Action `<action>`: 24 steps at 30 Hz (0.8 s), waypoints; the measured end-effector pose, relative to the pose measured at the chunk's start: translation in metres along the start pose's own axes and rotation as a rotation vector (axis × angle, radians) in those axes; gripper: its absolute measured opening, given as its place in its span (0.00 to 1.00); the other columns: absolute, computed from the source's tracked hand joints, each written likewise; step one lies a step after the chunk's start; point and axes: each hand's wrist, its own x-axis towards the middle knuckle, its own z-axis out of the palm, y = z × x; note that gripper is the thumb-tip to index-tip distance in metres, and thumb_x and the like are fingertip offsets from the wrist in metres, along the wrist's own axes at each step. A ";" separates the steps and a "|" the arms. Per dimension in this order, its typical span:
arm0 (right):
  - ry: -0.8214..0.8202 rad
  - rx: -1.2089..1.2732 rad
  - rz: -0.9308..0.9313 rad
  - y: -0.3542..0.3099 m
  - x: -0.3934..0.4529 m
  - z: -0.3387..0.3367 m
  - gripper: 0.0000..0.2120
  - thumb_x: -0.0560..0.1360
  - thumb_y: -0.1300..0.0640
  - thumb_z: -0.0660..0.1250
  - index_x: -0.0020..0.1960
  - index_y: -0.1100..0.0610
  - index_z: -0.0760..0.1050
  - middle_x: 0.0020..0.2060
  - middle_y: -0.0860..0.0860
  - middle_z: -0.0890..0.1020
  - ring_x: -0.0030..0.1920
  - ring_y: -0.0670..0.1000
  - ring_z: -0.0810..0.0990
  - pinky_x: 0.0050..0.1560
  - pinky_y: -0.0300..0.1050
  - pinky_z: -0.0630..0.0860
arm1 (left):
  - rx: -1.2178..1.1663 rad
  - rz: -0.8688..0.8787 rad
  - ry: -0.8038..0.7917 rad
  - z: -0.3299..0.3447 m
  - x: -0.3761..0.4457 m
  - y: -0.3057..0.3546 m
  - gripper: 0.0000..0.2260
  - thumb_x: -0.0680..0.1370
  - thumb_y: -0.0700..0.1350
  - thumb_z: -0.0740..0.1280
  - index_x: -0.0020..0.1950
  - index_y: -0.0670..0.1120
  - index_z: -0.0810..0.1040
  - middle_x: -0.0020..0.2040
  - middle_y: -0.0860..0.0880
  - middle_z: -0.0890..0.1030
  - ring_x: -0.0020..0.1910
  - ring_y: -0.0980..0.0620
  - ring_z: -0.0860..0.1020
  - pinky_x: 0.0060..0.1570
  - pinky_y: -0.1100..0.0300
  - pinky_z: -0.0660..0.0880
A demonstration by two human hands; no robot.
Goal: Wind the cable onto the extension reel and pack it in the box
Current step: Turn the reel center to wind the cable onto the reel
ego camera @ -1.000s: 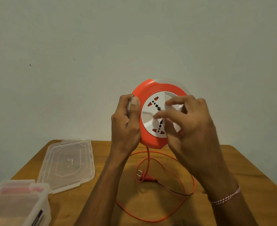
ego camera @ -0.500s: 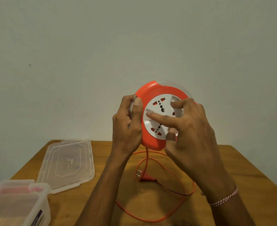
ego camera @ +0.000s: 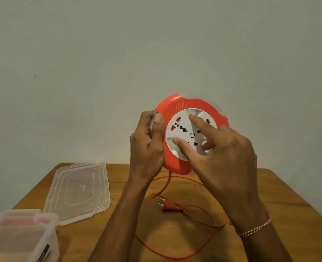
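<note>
One reel, one box, one lid.

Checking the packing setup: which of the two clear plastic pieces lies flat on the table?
The clear lid, lying flat beside the left forearm. The other piece, the open storage box, stands at the near-left corner with things inside.
</note>
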 end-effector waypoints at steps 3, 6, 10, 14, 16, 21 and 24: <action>0.020 0.011 -0.052 0.004 0.003 0.000 0.30 0.71 0.37 0.67 0.67 0.52 0.74 0.52 0.55 0.81 0.49 0.50 0.76 0.43 0.37 0.73 | -0.002 0.002 -0.002 0.000 -0.001 0.001 0.11 0.82 0.51 0.57 0.60 0.49 0.72 0.49 0.60 0.80 0.47 0.59 0.83 0.38 0.69 0.79; 0.039 0.058 -0.137 0.007 0.004 -0.001 0.24 0.71 0.46 0.73 0.64 0.54 0.76 0.55 0.54 0.79 0.55 0.52 0.74 0.49 0.38 0.73 | -0.003 0.003 0.001 0.000 0.000 0.002 0.09 0.82 0.51 0.57 0.60 0.50 0.72 0.48 0.61 0.80 0.46 0.59 0.83 0.38 0.69 0.79; -0.083 0.058 -0.232 0.008 0.003 -0.005 0.22 0.67 0.60 0.77 0.59 0.49 0.79 0.63 0.54 0.76 0.64 0.56 0.70 0.57 0.50 0.74 | -0.020 0.011 0.000 -0.001 0.000 0.002 0.09 0.83 0.50 0.57 0.59 0.50 0.72 0.46 0.63 0.81 0.46 0.59 0.83 0.37 0.69 0.79; -0.242 -0.121 -0.217 0.002 0.001 -0.003 0.30 0.58 0.60 0.82 0.59 0.48 0.81 0.68 0.57 0.73 0.63 0.63 0.69 0.56 0.61 0.74 | -0.024 0.022 0.008 -0.001 0.000 0.002 0.10 0.82 0.50 0.57 0.60 0.50 0.72 0.47 0.62 0.81 0.46 0.59 0.83 0.37 0.70 0.79; -0.230 -0.140 -0.207 0.000 0.001 -0.002 0.31 0.56 0.60 0.83 0.58 0.48 0.82 0.66 0.57 0.75 0.61 0.64 0.70 0.54 0.62 0.75 | -0.025 0.024 0.005 -0.002 0.001 0.002 0.10 0.82 0.50 0.57 0.60 0.49 0.72 0.46 0.65 0.81 0.46 0.60 0.83 0.37 0.70 0.78; -0.208 -0.153 -0.178 -0.001 -0.001 0.000 0.33 0.52 0.59 0.85 0.56 0.47 0.82 0.63 0.58 0.77 0.58 0.65 0.73 0.49 0.61 0.78 | -0.014 0.033 0.001 -0.002 0.001 0.001 0.11 0.82 0.51 0.57 0.61 0.49 0.72 0.46 0.66 0.81 0.46 0.60 0.83 0.37 0.70 0.78; -0.203 -0.127 -0.165 -0.001 -0.002 -0.001 0.34 0.54 0.61 0.84 0.58 0.46 0.81 0.62 0.58 0.76 0.59 0.64 0.71 0.48 0.60 0.78 | 0.000 0.034 0.002 -0.001 0.000 0.001 0.12 0.82 0.51 0.57 0.61 0.49 0.72 0.49 0.63 0.80 0.47 0.61 0.83 0.38 0.71 0.78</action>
